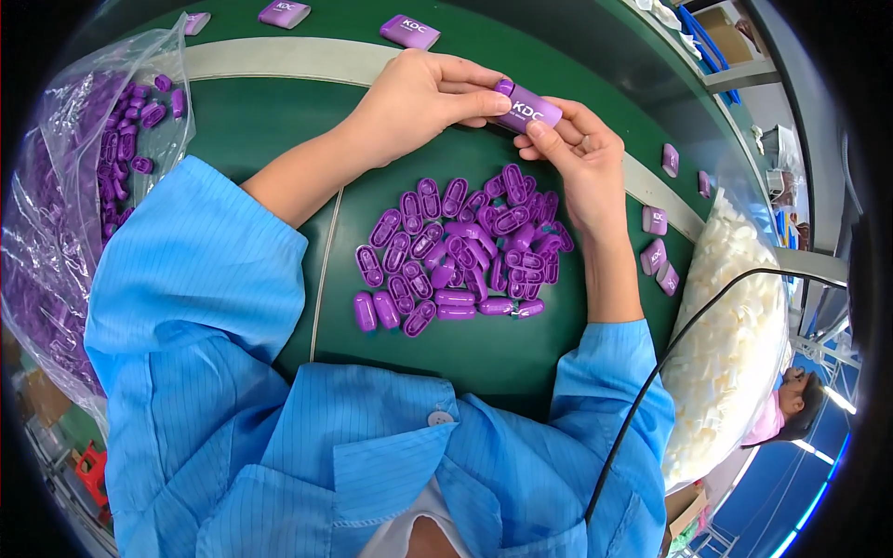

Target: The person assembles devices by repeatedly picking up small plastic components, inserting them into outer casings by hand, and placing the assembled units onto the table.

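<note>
Both my hands meet above the far side of the green work surface (391, 139). Thumb and fingers of my right hand (588, 166) grip a flat purple plastic casing (534, 110) with white print. At the casing's left end, my left hand (409, 98) pinches a small purple oval cap (504, 86). Cap and casing touch; whether they are joined I cannot tell. Nearer to me lies a loose pile of purple oval caps (465, 251), some with hollow side up, others with smooth back up.
A clear plastic bag (65, 186) of purple caps stands at left. More purple casings (409, 33) lie beyond a pale strip (279, 58) and at right. A bag of cream-coloured pieces (726, 344) stands right, crossed by a black cable (642, 395). Another person (791, 400) is at far right.
</note>
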Demonstrator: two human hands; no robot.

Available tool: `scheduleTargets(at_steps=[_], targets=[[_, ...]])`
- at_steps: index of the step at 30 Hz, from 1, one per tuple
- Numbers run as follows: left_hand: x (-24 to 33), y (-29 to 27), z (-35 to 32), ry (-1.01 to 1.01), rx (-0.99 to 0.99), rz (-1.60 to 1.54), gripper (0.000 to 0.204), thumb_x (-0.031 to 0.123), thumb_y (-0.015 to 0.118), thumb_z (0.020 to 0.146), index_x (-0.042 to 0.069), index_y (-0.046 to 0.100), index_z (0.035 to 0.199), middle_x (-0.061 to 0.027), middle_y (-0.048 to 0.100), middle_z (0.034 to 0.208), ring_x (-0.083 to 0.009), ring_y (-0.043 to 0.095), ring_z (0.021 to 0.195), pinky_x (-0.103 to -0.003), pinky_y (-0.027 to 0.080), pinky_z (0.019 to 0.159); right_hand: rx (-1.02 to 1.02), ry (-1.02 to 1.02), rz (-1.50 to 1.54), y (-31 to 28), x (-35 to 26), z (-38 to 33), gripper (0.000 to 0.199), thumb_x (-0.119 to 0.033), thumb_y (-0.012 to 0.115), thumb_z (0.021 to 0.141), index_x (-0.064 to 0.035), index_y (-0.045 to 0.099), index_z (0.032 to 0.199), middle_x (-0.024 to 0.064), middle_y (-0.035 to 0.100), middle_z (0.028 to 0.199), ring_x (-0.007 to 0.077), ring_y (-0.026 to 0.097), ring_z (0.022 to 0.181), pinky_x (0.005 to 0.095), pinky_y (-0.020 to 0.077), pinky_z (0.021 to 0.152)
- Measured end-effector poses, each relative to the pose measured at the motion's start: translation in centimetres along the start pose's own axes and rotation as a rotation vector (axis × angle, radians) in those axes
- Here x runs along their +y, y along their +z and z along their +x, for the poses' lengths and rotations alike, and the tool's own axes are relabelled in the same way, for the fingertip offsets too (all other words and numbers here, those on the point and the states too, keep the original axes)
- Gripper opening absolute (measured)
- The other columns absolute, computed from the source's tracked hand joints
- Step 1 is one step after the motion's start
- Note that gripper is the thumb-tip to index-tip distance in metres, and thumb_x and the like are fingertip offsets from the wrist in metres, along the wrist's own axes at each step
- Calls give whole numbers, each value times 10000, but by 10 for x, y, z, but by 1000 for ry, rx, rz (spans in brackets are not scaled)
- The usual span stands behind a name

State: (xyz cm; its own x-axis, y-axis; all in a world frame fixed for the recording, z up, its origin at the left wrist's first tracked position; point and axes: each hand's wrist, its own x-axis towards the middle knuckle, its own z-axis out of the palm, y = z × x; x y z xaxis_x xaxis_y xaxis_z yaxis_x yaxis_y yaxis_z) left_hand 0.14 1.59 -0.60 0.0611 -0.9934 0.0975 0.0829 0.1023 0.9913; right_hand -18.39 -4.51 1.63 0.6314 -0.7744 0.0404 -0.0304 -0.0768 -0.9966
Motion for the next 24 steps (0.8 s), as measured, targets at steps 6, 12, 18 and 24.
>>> scheduleTargets(at_steps=[6, 12, 18, 24], targets=[[3, 12, -12, 269, 146, 509, 305, 121, 627, 823, -30, 586, 1084, -111, 665, 826, -119, 631, 697, -235, 507, 624, 38, -20, -26, 6, -3, -2, 282, -23, 614, 817, 68, 540, 1074, 119, 634, 902, 118, 606, 732, 221, 519, 680], [7, 15, -17, 527, 159, 868, 254, 87, 626, 800, -37, 606, 1020, -160, 625, 745, -178, 614, 597, -263, 466, 540, 49, -74, -206, 2, -4, -6, 271, -21, 617, 815, 76, 547, 1059, 117, 632, 890, 111, 602, 721, 221, 522, 670], [4, 3, -3, 143, 12, 213, 280, 93, 631, 815, -46, 602, 1056, -115, 665, 860, -124, 623, 726, -237, 507, 690, -19, 16, -36, 1, -2, 2, 247, -40, 625, 814, 58, 569, 1034, 86, 626, 840, 102, 588, 694, 212, 507, 648], [11, 5, -8, 112, -26, 344, 263, 86, 631, 812, -45, 614, 1040, -125, 666, 893, -132, 634, 783, -237, 509, 724, -73, 74, -36, 0, -3, -1, 238, -53, 629, 813, 51, 583, 1022, 71, 625, 825, 92, 583, 685, 203, 497, 636]])
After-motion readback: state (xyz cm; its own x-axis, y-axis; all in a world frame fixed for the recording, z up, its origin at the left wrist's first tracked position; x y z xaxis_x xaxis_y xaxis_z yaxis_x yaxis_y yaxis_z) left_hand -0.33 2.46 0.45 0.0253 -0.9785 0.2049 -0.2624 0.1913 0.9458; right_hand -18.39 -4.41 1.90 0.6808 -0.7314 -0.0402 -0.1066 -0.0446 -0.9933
